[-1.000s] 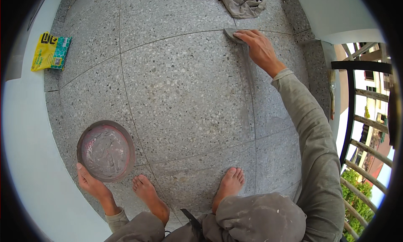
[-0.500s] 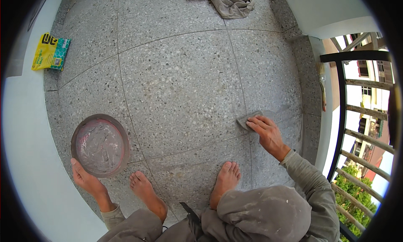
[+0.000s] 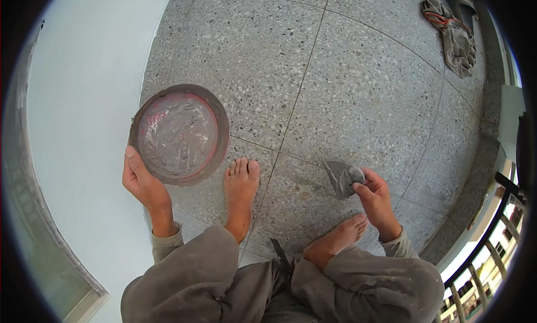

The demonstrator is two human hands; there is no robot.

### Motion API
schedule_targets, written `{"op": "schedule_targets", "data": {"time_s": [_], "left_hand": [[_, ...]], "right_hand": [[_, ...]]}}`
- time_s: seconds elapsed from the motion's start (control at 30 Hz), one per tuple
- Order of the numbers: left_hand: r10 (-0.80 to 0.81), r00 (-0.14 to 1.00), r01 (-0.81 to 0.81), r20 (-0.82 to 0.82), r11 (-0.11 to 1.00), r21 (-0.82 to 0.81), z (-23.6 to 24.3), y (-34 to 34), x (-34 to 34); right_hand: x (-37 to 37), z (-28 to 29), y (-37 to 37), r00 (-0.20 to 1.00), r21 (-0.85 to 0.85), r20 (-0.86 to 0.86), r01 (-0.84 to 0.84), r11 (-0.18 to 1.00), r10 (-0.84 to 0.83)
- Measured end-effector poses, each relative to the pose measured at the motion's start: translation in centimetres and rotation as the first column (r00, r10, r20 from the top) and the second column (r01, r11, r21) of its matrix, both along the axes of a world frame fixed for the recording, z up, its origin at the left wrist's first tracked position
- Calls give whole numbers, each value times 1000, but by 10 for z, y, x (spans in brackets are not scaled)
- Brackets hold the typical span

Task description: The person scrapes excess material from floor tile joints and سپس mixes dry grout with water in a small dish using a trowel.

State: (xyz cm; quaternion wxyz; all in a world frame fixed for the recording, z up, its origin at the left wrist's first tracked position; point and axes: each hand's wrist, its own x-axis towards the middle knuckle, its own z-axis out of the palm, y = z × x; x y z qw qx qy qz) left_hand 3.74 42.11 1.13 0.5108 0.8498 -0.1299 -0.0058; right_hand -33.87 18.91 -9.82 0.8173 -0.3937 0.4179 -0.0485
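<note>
My left hand [image 3: 146, 184] grips the near left rim of a round, shallow basin [image 3: 222, 121], thumb on top and fingers underneath. Wet grey paste [image 3: 187, 141], like grout, coats its inside, with pinkish patches along the edge. On the other side, my right hand [image 3: 379, 202] pinches a thin grey spreader [image 3: 337, 177] between thumb and fingers. Its blade points left, tilted, and its face is smeared with paste. The spreader appears raised above the floor, just beyond my right foot.
Speckled grey floor tiles [image 3: 291, 65] with dark joints spread ahead. A pale wall [image 3: 84, 127] runs along the left, near the basin. Crumpled grey cloth [image 3: 460, 48] lies at the far right. A railing [image 3: 475, 256] stands at the lower right. My bare feet [image 3: 241, 188] are between the hands.
The view has swung left, and the yellow and green packet is out of sight. My right hand has taken the spreader off the floor and turned it. My left hand still grips the basin.
</note>
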Motion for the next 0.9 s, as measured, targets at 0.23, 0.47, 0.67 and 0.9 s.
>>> {"op": "schedule_targets", "data": {"time_s": [0.23,0.47,0.67,0.9], "left_hand": [[139,990,-137,34,989,-52,-5,72,-29],[171,978,-167,119,985,-46,-1,102,-34],[148,987,-139,61,981,-133,7,124,-30],[273,958,-249,87,944,-215,4,136,-43]], "right_hand": [[119,-9,11,944,103,224,-270,957,243],[159,-12,26,483,-988,-154,-89,-127,862],[111,-45,38,374,-879,-471,-128,-459,799],[145,-17,51,315,-893,-445,-86,-442,838]]}}
